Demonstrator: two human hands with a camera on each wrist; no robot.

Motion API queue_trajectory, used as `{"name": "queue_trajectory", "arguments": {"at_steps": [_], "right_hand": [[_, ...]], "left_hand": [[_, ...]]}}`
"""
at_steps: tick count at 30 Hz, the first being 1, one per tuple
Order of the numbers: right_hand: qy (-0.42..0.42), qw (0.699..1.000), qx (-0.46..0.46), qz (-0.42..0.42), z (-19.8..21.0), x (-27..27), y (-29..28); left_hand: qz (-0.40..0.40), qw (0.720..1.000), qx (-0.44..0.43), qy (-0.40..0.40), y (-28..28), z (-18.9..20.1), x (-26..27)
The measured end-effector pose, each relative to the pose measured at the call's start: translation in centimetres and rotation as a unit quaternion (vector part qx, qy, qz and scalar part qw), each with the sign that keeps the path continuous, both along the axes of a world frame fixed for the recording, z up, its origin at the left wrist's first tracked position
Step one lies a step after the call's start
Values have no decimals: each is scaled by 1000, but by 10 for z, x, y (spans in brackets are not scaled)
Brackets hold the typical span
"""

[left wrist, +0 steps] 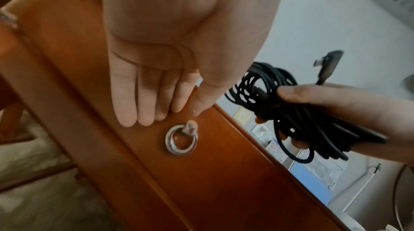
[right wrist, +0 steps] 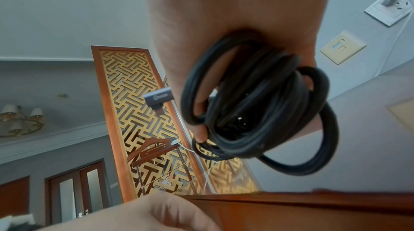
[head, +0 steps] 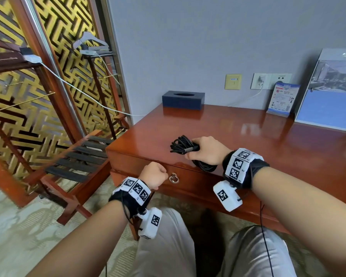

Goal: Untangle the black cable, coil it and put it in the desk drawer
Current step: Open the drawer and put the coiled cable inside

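The black cable (head: 180, 145) is a coiled bundle, gripped in my right hand (head: 205, 151) just above the desk's front edge (head: 148, 154). Its loops (right wrist: 257, 104) hang below my palm, and a grey plug (right wrist: 158, 99) sticks out to the left. In the left wrist view the bundle (left wrist: 325, 128) shows an angled connector (left wrist: 331, 61). My left hand (head: 155, 174) holds nothing. Its straight fingers (left wrist: 143, 104) lie at the shut drawer front (left wrist: 224, 173), just left of the metal ring pull (head: 173, 178), which also shows below the fingertips (left wrist: 181, 140).
On the desk top (head: 248, 136) a dark tissue box (head: 183, 99) stands at the back left. A leaflet stand (head: 284, 98) and a large folder (head: 328, 100) are at the back right. A white charger lead (head: 250, 97) runs from the wall socket. A wooden luggage rack (head: 78, 162) stands left of the desk.
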State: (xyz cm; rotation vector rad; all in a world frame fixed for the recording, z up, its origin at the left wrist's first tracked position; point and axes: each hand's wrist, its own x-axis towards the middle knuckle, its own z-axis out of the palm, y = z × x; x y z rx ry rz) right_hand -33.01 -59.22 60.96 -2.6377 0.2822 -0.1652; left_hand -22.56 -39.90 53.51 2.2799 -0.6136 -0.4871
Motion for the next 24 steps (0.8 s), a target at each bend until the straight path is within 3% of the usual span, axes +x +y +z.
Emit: {"name": "queue_trajectory", "arguments": {"at_steps": [6,11,18,24], "right_hand": [[-2,1000,29,-1,-12,-8,4],[-3,999,51,-6,-20,-16,5],[24,998,53,7,-21,-30,0],[35,998,45,-2,-22,-36,-5]], "left_hand": [[5,999,-27,31,-13,-31,-10],[72,996,-55,12,-22,-37,-18],[126,991,18,48,-29,-21,-10],[99,992,81,-14,-27,-27,-3]]}}
